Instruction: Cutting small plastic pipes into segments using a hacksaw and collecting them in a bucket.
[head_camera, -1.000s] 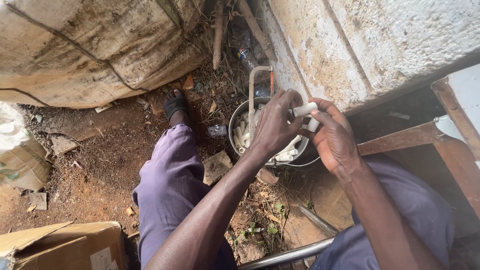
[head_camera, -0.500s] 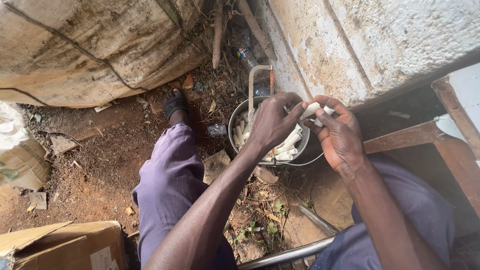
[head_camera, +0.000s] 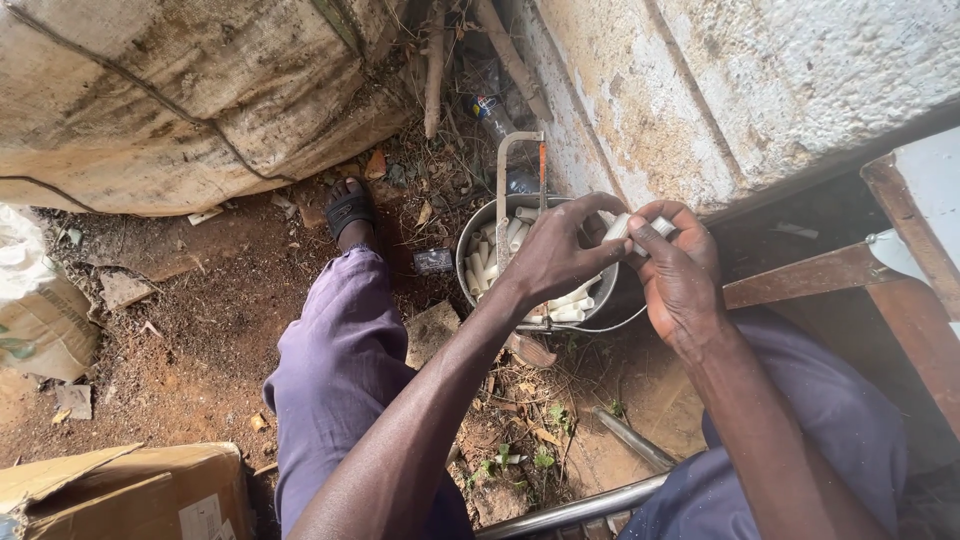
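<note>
A short white pipe piece (head_camera: 640, 227) is gripped by both the left hand (head_camera: 555, 260) and right hand (head_camera: 680, 270) above the bucket (head_camera: 480, 225); fitting seems underway, steady alignment needed.

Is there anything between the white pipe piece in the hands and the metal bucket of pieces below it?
Nothing visible. Both the left hand and right hand grip the short white pipe piece directly above the metal bucket. The hacksaw stands in the bucket at its left side, clear of the piece.
</note>
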